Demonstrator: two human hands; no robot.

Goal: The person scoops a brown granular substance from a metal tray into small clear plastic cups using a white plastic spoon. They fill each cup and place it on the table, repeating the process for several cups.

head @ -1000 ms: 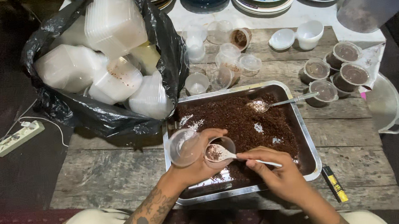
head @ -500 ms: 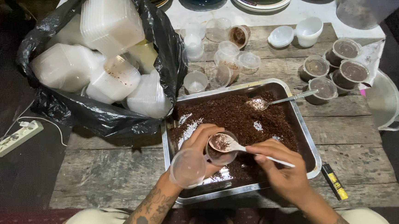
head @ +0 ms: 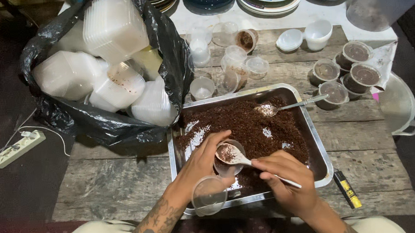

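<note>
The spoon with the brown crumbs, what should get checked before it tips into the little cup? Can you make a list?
1. Spoon loaded: ok, brown crumbs sit in its bowl.
2. Spoon over the small cup: ok, its bowl sits right above the cup's mouth.
3. Cup held firm: ok, the left hand wraps its side; the lid hangs hinged below.
4. Spoon grip: ok, the right hand pinches the handle.
5. Spills get caught: ok, the cup is above the metal tray of crumbs.
6. How full the cup is: cannot tell, the spoon hides its inside.
</note>
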